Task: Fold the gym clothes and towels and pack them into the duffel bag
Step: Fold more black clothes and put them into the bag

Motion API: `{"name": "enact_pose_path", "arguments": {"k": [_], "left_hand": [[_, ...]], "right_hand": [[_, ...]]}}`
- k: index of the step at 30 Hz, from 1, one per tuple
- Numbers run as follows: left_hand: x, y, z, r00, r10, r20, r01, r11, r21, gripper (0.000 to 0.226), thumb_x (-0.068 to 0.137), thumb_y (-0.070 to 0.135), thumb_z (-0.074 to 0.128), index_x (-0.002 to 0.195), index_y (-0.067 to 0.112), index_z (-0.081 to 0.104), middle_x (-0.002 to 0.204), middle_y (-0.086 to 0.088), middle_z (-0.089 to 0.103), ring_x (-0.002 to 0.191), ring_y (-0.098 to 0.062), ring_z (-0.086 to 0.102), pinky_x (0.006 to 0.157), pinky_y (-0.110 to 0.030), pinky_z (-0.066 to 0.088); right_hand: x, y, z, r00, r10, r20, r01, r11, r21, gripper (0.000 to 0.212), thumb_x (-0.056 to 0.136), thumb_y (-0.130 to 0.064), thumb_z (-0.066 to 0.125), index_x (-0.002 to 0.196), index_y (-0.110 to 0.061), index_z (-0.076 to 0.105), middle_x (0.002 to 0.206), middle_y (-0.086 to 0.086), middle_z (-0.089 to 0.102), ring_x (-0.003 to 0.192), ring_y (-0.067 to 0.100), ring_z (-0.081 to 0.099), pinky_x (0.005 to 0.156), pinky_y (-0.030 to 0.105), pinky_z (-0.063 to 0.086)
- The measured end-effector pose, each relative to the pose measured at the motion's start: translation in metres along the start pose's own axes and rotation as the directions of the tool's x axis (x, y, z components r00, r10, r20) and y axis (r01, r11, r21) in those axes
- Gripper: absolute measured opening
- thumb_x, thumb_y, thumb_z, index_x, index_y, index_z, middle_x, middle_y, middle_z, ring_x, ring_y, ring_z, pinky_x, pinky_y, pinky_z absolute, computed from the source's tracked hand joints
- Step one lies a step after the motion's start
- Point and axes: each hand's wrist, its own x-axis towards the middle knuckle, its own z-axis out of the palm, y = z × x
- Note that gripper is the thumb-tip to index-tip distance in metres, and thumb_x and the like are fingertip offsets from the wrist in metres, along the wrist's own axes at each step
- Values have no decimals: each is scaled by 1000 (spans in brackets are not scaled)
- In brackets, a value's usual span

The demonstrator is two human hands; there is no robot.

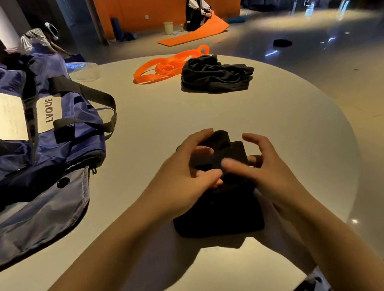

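Observation:
A small black garment point(218, 213), folded into a compact stack, lies on the white round table point(281, 119) right in front of me. My left hand point(187, 171) grips its upper fold from the left, thumb pressed on the cloth. My right hand point(261, 167) holds the same fold from the right, fingers curled over it. A navy duffel bag point(17, 136) with black handles and a white "LVQUE" label sits at the left, its side flap open. Another black garment point(215, 74) lies crumpled at the far side of the table.
Orange resistance bands point(169, 65) lie beyond the crumpled garment. A clear plastic bottle point(85, 70) rests behind the bag. The table edge curves away at the right above a glossy floor. A person crouches far off by an orange mat point(192, 35).

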Motion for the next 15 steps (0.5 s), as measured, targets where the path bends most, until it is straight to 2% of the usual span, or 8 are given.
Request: {"name": "enact_pose_path", "arguments": {"k": [2,4,6,7,9,11,13,15], "left_hand": [[-5,-11,-8,978,167,-121,-149,978,149,48,86,22,69,120,47,47,118,19,53,98,5,60,78,-7,48],[-6,-23,-16,974,198,-108,-166,954,250,47,78,48,67,118,52,44,122,28,49,110,12,50,86,-2,39],[-1,-31,-18,997,79,26,-84,953,291,68,66,71,56,128,57,32,134,33,37,121,17,36,98,-4,32],[3,-35,-18,994,14,106,-48,944,326,82,61,77,53,135,57,23,142,30,28,128,14,28,107,-11,27],[10,-35,-10,966,-90,243,-20,909,417,108,52,83,52,144,54,5,153,28,3,137,9,6,115,-24,13],[17,-29,4,934,-136,330,-49,867,496,124,46,86,58,146,50,-6,150,33,-13,139,7,-9,117,-30,4],[26,-22,21,921,-140,363,-88,835,543,133,48,82,69,148,45,-11,150,32,-17,139,5,-14,116,-29,0],[37,-17,38,925,-93,368,-137,822,552,132,55,76,71,149,39,-13,151,31,-15,140,4,-11,114,-26,0]], "right_hand": [[6,1,-1,999,-49,5,49,992,-116,73,79,-25,75,134,-40,30,101,-17,51,89,6,57,72,18,52],[9,2,-1,998,-50,26,53,993,-107,72,82,-14,72,133,-40,30,105,-12,51,92,7,57,77,21,54],[9,2,-5,996,-28,84,32,999,-42,72,83,-8,70,130,-44,30,118,-1,52,101,15,60,83,29,57],[8,1,-8,992,-19,124,21,1000,-11,72,83,-7,69,129,-47,30,124,3,51,106,20,59,86,35,57],[3,3,-16,983,-17,181,19,1000,-6,73,85,-5,67,127,-52,32,127,2,50,107,20,60,84,33,57],[-3,5,-29,990,-95,101,114,974,-196,68,87,-8,66,124,-55,33,128,-5,47,103,12,58,77,20,55],[-8,5,-44,948,-312,-64,224,796,-563,58,89,-20,65,125,-54,35,138,-8,38,112,3,47,85,15,46],[-14,4,-57,891,-448,-79,257,639,-725,43,91,-36,59,130,-46,44,147,-15,29,125,0,32,96,17,35]]}}
